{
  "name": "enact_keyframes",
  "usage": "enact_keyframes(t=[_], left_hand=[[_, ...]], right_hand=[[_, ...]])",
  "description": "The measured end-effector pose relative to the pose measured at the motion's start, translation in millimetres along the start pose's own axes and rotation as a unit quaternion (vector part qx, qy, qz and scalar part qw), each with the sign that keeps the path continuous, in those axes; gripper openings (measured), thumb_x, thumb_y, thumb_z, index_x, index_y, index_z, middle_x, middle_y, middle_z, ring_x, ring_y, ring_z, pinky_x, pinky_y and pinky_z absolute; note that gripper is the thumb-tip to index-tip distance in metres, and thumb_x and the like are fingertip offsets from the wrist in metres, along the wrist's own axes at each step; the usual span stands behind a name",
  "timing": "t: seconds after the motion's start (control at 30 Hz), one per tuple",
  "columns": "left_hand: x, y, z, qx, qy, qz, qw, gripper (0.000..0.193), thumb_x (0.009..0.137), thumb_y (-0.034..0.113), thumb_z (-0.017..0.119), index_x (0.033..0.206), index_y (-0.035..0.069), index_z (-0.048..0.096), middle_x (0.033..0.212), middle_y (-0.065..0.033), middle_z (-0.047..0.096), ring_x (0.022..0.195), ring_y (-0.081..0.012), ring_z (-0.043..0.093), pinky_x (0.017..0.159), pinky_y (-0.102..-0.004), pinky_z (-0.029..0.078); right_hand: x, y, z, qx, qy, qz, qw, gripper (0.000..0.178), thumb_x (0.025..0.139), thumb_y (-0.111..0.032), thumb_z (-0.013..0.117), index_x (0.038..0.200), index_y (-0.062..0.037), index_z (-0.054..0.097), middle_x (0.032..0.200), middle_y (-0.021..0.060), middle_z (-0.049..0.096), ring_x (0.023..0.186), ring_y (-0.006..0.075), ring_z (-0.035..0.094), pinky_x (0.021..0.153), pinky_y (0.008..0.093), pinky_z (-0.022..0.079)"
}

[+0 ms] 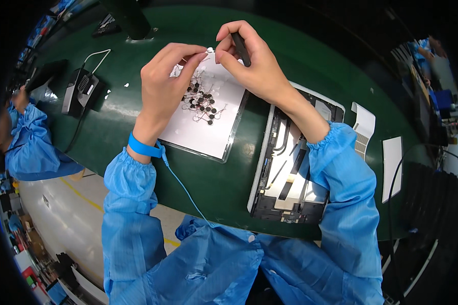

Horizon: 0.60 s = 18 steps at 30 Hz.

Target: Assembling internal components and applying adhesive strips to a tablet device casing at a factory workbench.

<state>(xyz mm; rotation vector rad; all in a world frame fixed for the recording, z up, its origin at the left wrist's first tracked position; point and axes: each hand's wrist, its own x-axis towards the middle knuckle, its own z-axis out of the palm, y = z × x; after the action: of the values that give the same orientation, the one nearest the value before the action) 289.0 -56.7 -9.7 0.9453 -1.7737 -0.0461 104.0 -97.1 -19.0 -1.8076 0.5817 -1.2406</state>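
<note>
My left hand (167, 73) is closed in a pinch at the far edge of the white sheet, with a small white piece (210, 50) at its fingertips. Close beside it, my right hand (259, 66) curls around a black pen-like tool (240, 49); the tool's tip cannot be made out. Below the left fingers, several small round black parts with thin wires (203, 101) lie loosely heaped on the white sheet (201, 137). Under my right forearm rests an opened flat electronic device (285, 173) with its inner boards and cables exposed, partly hidden by the sleeve.
A blue wrist strap (143, 146) on my left wrist trails a coiled cord. On the green table (122, 112) stands a dark box with a cable (80, 91) at left. White strips (362, 127) and a white card (392, 168) lie at right. Another person's blue sleeve (35, 142) is at far left.
</note>
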Motion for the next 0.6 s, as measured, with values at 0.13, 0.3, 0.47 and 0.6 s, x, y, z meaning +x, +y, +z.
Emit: enact_keyframes(t=[0.13,0.3,0.47,0.6], left_hand=[[-4,3,-1,0.018,-0.044,-0.031,0.998,0.007,0.084,0.005,0.074,0.090,0.004,0.072,0.083,-0.0057,0.070,0.066,-0.0159,0.065,0.059,-0.0266,0.053],[-5,6,-2,0.110,-0.043,-0.034,0.992,0.006,0.084,0.012,0.075,0.088,0.009,0.074,0.081,-0.0015,0.071,0.062,-0.0148,0.065,0.053,-0.0259,0.049],[-10,2,0,0.135,-0.031,0.053,0.989,0.005,0.083,0.013,0.075,0.087,0.011,0.074,0.079,0.0007,0.071,0.060,-0.0155,0.065,0.052,-0.0269,0.048],[-9,2,0,0.138,-0.040,0.057,0.988,0.005,0.083,0.014,0.075,0.088,0.011,0.074,0.079,0.0006,0.071,0.058,-0.0157,0.065,0.051,-0.0265,0.048]], right_hand=[[-1,-4,3,-0.018,-0.015,-0.011,1.000,0.024,0.086,-0.003,0.062,0.108,-0.0048,0.051,0.075,0.0007,0.059,0.068,0.0090,0.055,0.063,0.0251,0.044],[-3,-8,1,-0.107,0.000,-0.018,0.994,0.029,0.082,-0.002,0.062,0.108,-0.0057,0.050,0.072,0.0044,0.058,0.064,0.0144,0.058,0.063,0.0280,0.047],[-5,-11,3,-0.116,-0.010,-0.027,0.993,0.028,0.081,-0.003,0.063,0.106,-0.0056,0.050,0.073,0.0051,0.060,0.065,0.0160,0.060,0.064,0.0287,0.048],[-4,-11,4,-0.121,-0.011,-0.041,0.992,0.027,0.080,-0.002,0.063,0.105,-0.0053,0.051,0.074,0.0061,0.061,0.067,0.0169,0.062,0.066,0.0286,0.050]])
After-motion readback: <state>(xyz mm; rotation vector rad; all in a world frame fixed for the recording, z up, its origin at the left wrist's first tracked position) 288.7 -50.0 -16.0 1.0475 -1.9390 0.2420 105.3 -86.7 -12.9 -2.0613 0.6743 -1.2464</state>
